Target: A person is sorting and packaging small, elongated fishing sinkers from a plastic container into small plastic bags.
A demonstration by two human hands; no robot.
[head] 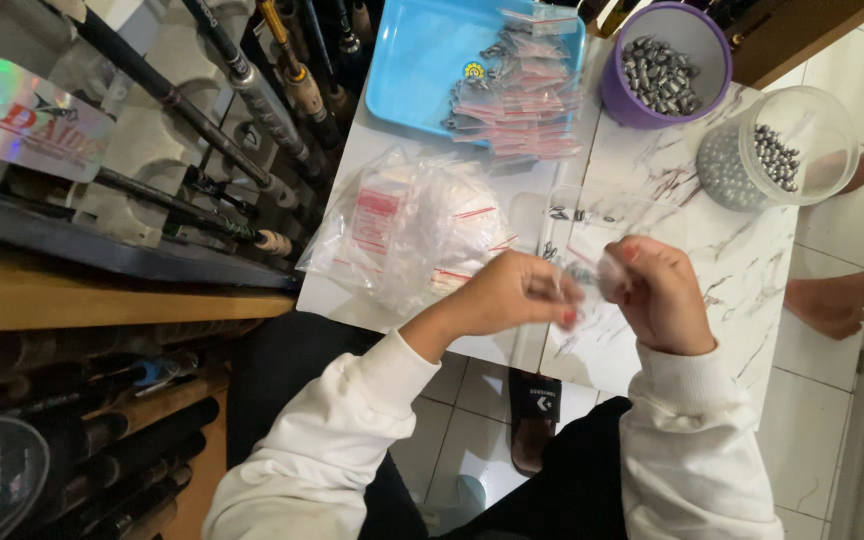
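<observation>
Though blurred, small clear zip bag [592,275], red-edged, w/ both hands' fingers [564,300] pinched on it.

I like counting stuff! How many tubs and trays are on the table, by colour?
Purple tub: 1
Clear tub: 1
Blue tray: 1
Total: 3

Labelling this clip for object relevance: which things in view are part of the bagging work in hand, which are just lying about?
In use:
left hand and right hand, together on a small clear bag
bundle of empty bags
filled bags in blue tray
purple tub of metal weights
clear tub of weights

Lying about:
fishing rods
sandal on floor
</observation>
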